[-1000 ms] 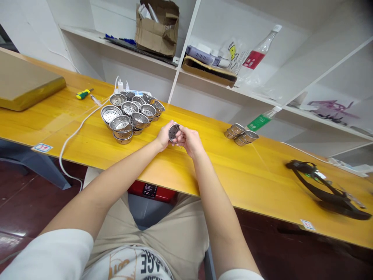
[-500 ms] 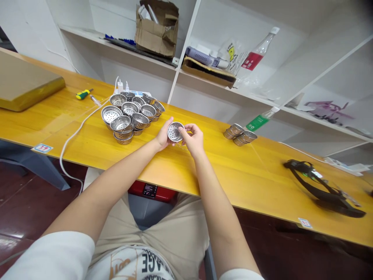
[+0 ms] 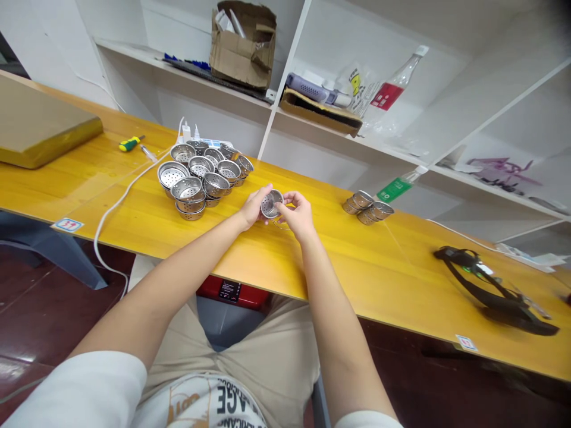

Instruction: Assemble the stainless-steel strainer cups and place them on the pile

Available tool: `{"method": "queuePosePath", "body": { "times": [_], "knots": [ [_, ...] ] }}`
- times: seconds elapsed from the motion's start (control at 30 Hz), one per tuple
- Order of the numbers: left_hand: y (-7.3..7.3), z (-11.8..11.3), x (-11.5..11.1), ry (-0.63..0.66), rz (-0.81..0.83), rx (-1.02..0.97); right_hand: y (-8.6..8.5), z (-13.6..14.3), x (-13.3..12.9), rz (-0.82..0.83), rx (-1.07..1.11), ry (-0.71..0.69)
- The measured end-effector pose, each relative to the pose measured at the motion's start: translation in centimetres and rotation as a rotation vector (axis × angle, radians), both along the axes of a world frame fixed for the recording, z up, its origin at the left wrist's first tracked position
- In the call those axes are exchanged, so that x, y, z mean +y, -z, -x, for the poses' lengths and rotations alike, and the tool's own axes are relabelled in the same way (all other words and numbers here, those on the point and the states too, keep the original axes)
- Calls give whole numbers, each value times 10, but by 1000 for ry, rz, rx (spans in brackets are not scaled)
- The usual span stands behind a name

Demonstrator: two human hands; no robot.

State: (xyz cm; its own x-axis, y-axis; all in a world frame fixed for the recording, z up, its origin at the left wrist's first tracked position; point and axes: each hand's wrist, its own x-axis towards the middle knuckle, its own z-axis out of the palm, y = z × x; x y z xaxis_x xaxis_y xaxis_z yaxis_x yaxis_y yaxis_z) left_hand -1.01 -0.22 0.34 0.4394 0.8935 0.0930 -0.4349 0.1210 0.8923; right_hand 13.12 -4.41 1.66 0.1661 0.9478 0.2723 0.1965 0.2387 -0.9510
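A small perforated metal cup (image 3: 270, 205) is held above the table, its mouth tipped toward me. My left hand (image 3: 255, 208) grips it from the left side. At its right rim, my right hand (image 3: 298, 214) pinches it, thumb reaching over the inside edge. Just below the cup a thin wire-like loop (image 3: 281, 225) shows; I cannot tell what it belongs to. Left of my hands stands a cluster of several similar perforated cups (image 3: 187, 189), some stacked. Farther right are two short stacks of such cups (image 3: 375, 212).
A green-and-yellow screwdriver (image 3: 130, 143) lies at the left near a white cable (image 3: 111, 217) that hangs over the table edge. A cardboard slab (image 3: 44, 128) rests far left. Behind the right stacks lies a green-labelled bottle (image 3: 395, 188); a black headband device (image 3: 491, 291) is at right.
The cup has tilted a little and shifted slightly right in my hands. My right thumb sits slightly lower on it. Both hands keep their hold.
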Motion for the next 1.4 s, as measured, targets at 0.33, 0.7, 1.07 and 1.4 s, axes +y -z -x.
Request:
{"method": "queuePosePath", "body": {
  "times": [0.33, 0.7, 1.07, 1.4],
  "knots": [
    [-2, 0, -6, -50, -122, 78, 13, 2, 5, 0, -70, 23],
    [-1, -1, -8, -117, -216, 127, 21, 6, 8, -32, -159, 67],
    [-1, 0, -6, -146, -200, 127, 20, 10, 6, -65, -151, 61],
    [-7, 3, -5, -168, -132, 76, 9, 7, 1, 7, 106, -96]
  ]
}}
